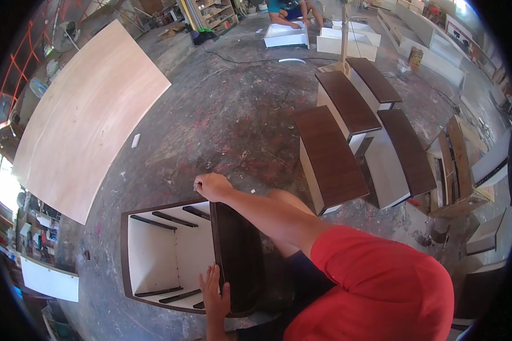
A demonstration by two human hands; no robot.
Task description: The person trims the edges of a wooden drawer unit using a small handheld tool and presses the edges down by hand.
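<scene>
A dark brown cabinet (242, 250) with a white interior lies on the floor, its open side showing black runners along two inner walls. My left hand (215, 292) rests with fingers spread on the near part of the cabinet's dark front edge. At the far corner of the cabinet, my right hand (211, 186) is closed, its fingers curled; whatever they may hold is hidden.
Drawers with dark brown fronts (331, 156) stand on the floor at right. A large plywood sheet (96, 113) is at left, with a small white piece (135, 140) beside it. Another person (293, 14) crouches by white drawers (286, 37) at the back. A wooden frame (455, 165) stands far right.
</scene>
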